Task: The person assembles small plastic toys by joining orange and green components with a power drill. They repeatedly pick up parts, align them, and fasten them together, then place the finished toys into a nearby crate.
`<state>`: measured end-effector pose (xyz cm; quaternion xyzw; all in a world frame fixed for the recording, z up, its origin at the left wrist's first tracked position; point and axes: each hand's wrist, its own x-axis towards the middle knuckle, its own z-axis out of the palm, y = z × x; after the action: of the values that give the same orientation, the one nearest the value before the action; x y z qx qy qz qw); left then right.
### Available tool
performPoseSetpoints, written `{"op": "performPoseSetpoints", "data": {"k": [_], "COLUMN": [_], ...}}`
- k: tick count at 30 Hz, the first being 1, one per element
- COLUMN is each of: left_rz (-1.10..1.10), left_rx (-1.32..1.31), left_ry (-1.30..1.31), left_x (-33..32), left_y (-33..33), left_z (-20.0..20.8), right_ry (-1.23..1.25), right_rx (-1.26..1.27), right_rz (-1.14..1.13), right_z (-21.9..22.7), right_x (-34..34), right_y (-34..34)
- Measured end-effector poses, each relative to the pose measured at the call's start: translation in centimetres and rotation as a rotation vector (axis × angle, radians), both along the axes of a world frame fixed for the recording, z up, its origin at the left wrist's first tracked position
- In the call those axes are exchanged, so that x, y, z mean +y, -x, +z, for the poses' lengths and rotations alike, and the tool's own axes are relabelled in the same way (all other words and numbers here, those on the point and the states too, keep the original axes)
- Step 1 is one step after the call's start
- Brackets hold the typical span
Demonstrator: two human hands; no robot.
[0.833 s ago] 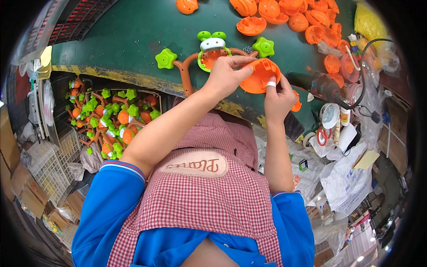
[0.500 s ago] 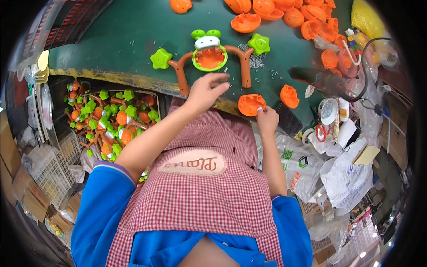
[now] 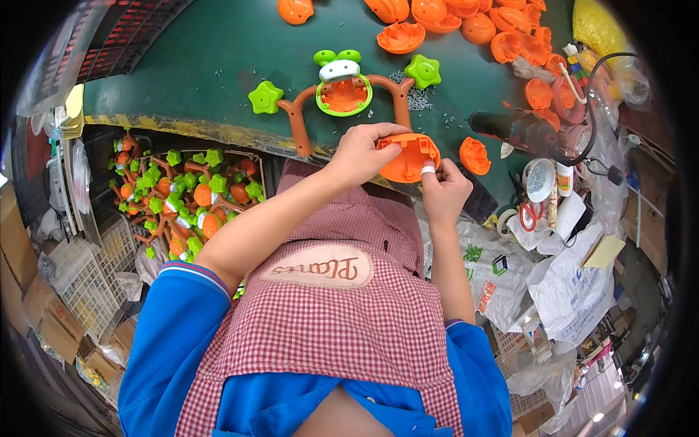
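An orange plastic half shell point(image 3: 405, 162) is held between both hands at the bench's front edge, its hollow inside and pegs showing. My left hand point(image 3: 362, 153) pinches its left rim. My right hand point(image 3: 445, 188), with something white wrapped on its thumb, grips its lower right side. Just beyond lies a part-assembled plastic toy with a green ring point(image 3: 344, 97), an orange shell inside, a white piece and green knobs on top, and brown branch-shaped arms point(image 3: 297, 125). Its arms end in green stars point(image 3: 266, 97). Another orange half shell point(image 3: 475, 156) rests to the right.
Small screws point(image 3: 419, 99) lie scattered behind the toy. Several orange shells point(image 3: 502, 29) are heaped at the far right. A dark power screwdriver point(image 3: 517, 135) with a cable lies right. Below the bench at left, a bin holds assembled toys point(image 3: 175, 197). A small white dish point(image 3: 539, 180) stands right.
My right hand has raised the orange half shell slightly and tilted it. My left hand, empty before, has moved right and taken hold of its left rim.
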<state>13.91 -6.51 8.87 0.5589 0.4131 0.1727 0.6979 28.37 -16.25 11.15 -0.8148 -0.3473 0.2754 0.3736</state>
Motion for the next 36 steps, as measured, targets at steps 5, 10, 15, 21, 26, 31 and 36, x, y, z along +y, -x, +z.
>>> {"op": "performPoseSetpoints", "data": {"k": [5,10,15,21,26,31,36], "left_rz": [0.129,0.184,0.241,0.291,0.288,0.247,0.213], "left_rx": [-0.177,-0.246,-0.248,-0.282,-0.275,-0.162,-0.267], "left_ry": [0.182,0.237,0.225,0.242,0.165,0.098,0.189], "left_x": [0.0,-0.1,-0.4,-0.4,-0.5,-0.5,-0.1], "left_y": [-0.1,-0.2,-0.2,-0.4,-0.4,-0.4,-0.1], "left_z": [2.5,3.6,4.2,5.0,5.3,5.7,5.5], "right_ry": [-0.061,-0.095,-0.115,-0.123,-0.090,-0.182,-0.191], "right_rx": [-0.077,-0.145,-0.194,-0.221,-0.117,-0.058,-0.073], "right_rz": [0.006,0.023,0.042,0.060,0.074,0.087,0.080], "right_z": [0.7,1.3,1.7,2.4,3.3,3.0,2.8], "right_x": [0.6,0.7,0.9,0.8,1.1,1.3,1.3], "right_y": [0.5,1.0,1.4,1.9,2.1,2.9,2.6]}}
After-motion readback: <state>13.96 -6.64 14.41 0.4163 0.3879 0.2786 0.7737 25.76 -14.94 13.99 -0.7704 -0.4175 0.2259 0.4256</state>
